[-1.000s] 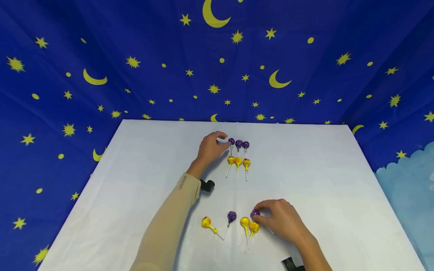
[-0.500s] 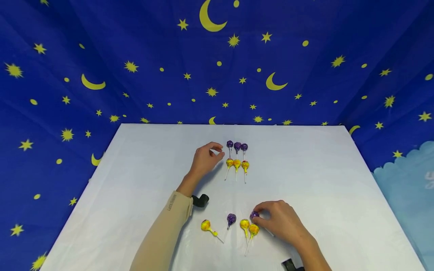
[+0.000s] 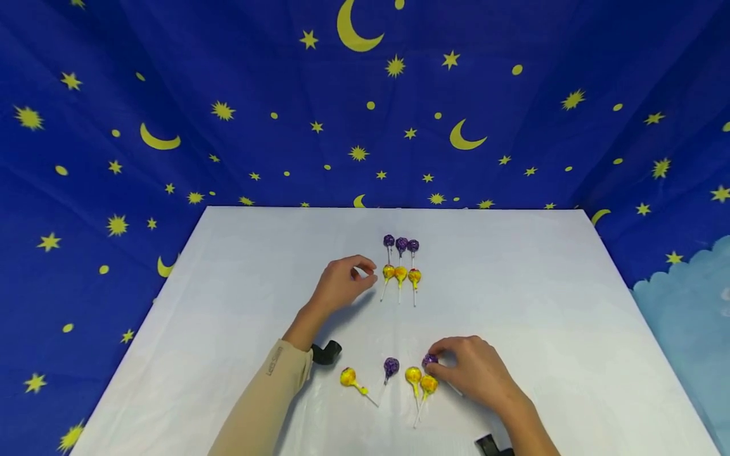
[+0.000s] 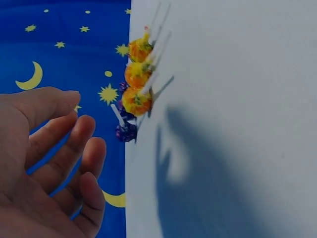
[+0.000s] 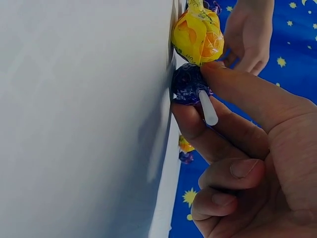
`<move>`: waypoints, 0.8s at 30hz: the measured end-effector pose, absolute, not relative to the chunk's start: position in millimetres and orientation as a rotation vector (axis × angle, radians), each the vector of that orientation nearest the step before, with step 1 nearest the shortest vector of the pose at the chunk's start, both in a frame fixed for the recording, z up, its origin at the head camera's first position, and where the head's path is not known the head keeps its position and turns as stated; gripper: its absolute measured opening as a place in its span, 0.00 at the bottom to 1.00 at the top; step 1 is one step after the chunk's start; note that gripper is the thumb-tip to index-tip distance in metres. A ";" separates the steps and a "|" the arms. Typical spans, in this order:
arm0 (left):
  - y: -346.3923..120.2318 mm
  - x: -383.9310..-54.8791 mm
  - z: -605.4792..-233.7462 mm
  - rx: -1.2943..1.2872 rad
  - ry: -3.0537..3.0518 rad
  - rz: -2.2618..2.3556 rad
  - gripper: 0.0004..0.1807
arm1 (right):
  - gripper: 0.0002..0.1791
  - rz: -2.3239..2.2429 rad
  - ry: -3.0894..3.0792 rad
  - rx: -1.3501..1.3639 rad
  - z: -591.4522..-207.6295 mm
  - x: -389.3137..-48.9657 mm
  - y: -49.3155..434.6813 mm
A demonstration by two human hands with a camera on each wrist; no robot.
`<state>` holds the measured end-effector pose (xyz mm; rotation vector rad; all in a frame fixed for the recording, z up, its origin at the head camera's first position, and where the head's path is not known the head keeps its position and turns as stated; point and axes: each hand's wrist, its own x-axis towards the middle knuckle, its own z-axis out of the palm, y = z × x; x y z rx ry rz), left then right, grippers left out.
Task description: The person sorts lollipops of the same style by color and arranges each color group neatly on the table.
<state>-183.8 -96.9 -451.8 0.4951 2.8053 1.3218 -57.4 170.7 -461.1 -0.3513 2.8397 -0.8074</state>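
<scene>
My right hand (image 3: pixel 476 370) pinches the head of a purple lollipop (image 5: pixel 188 84) between thumb and fingers, low over the table; its white stick points back toward the palm. Just left of it lie two yellow lollipops (image 3: pixel 413 375) with their sticks crossing. Farther left are another purple lollipop (image 3: pixel 391 366) and a tilted yellow lollipop (image 3: pixel 348 377). My left hand (image 3: pixel 341 283) hovers with loosely bent fingers and nothing in them. Right beside it stand two rows on the table: three purple lollipops (image 3: pixel 402 244) behind and three yellow lollipops (image 3: pixel 401 273) in front, sticks toward me.
A white table (image 3: pixel 513 272) carries everything. Behind it hangs a blue cloth (image 3: pixel 256 63) with yellow moons and stars. Black wrist mounts (image 3: pixel 327 353) sit at both wrists, close to the tabletop.
My left hand has left the leftmost purple lollipop of the back row and drawn back toward me and slightly left. The right hand keeps its pinch on the purple lollipop, nearly still.
</scene>
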 end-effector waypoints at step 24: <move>-128.5 -126.3 -461.4 0.396 2.809 1.312 0.10 | 0.10 -0.791 2.872 -0.378 -462.0 -55.7 172.0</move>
